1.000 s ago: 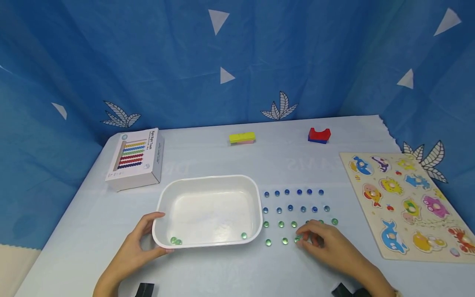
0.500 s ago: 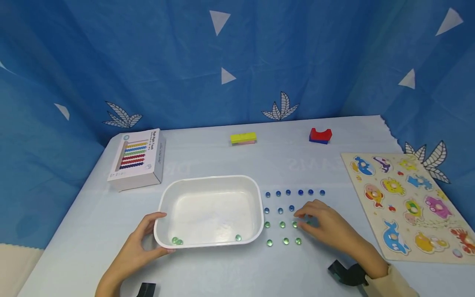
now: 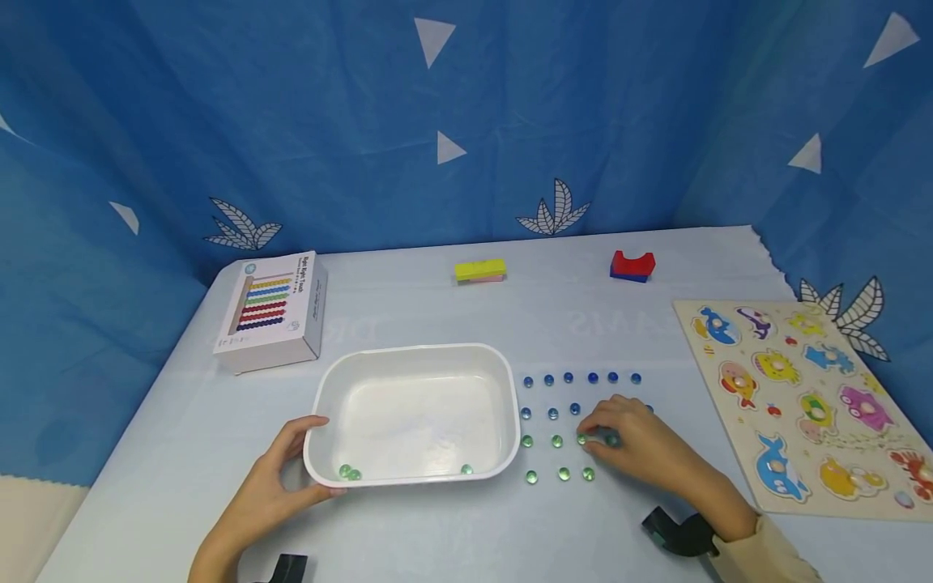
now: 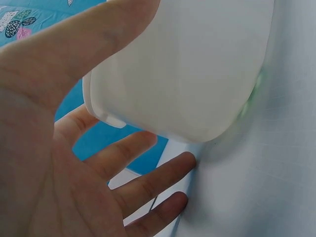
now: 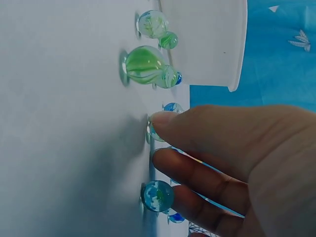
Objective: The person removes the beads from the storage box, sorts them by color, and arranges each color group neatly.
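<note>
My left hand [image 3: 266, 478] grips the left end of a white tray [image 3: 423, 353], thumb at the front corner, a finger over the rim. Three green marbles lie inside, two together at the front left and one marble [image 3: 466, 469] at the front right. In the left wrist view, the tray's outer wall [image 4: 182, 74] fills the space beyond my thumb. My right hand [image 3: 645, 441] pinches a green marble [image 3: 581, 439] between thumb and forefinger at table height. Close under that hand sits another marble [image 5: 158, 196]. Rows of blue marbles [image 3: 568, 377] and green marbles [image 3: 564, 474] stand beside the tray.
An abacus box [image 3: 270, 312] stands back left. Yellow blocks [image 3: 480, 270] and a red block [image 3: 632, 263] lie towards the rear. A sea-animal puzzle board [image 3: 794, 405] covers the right side. Blue curtain [image 3: 364, 121] hangs behind the table.
My right hand has shifted from the front green row to the green row behind it, with finger and thumb round a marble there. The lone tray marble has rolled slightly left. My left hand stays put.
</note>
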The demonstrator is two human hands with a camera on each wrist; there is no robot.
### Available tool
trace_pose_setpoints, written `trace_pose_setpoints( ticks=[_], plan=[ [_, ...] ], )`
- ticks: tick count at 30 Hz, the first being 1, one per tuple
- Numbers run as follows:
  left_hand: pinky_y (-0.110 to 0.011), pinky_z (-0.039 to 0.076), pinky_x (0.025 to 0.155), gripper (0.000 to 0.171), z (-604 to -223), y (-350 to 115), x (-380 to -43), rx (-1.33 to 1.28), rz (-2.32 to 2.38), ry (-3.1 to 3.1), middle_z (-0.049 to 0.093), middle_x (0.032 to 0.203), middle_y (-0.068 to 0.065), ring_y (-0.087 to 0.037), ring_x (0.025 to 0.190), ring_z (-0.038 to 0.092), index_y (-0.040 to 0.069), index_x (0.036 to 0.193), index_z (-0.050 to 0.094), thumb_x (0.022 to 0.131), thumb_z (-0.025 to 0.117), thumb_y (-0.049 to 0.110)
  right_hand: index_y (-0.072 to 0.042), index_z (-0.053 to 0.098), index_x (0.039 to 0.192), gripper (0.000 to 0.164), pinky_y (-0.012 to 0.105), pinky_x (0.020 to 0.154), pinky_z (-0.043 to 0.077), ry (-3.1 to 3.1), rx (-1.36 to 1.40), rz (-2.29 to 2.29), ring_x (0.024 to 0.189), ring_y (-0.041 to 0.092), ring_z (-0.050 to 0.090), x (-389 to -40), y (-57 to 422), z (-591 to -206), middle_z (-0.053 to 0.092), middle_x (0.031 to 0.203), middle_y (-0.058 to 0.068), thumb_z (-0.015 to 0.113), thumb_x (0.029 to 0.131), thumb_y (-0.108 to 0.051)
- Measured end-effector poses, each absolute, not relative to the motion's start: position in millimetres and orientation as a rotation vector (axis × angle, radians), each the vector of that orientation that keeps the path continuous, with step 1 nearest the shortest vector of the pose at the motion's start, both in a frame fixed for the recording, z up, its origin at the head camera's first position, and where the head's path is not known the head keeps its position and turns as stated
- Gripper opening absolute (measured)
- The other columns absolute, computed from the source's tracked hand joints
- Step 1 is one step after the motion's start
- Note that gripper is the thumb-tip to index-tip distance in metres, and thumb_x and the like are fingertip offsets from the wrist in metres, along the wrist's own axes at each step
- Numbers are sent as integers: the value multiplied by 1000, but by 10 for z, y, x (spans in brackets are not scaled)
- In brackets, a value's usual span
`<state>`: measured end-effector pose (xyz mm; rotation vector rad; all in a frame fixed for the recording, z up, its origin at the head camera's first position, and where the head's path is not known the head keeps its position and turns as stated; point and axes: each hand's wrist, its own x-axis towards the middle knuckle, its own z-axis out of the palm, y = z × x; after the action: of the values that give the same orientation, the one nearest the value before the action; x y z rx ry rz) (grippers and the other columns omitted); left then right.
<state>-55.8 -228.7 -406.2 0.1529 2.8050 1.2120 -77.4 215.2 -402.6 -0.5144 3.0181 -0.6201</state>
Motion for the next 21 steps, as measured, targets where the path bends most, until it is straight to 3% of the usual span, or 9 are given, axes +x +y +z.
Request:
trace_pose_setpoints(
  ticks=[12,21],
  plan=[
    [-56,36,90,84,-4046,-2285,-558,123,1192,2799,51,131,-9,-11,107,49,29,128,37,58,83,36,-27,66,88,20,39,83,42,2981,-481,-666,87,8,52,-766,2157,-4014,61,84,-16,75,70,-22],
    [-58,35,90,84,-4055,-2296,-558,124,1188,2804,51,131,-9,-7,106,48,30,128,37,58,83,36,-25,66,94,19,39,86,46,2991,-479,-688,90,9,54,-784,2137,-3887,62,89,-15,71,76,-23]
  ],
)
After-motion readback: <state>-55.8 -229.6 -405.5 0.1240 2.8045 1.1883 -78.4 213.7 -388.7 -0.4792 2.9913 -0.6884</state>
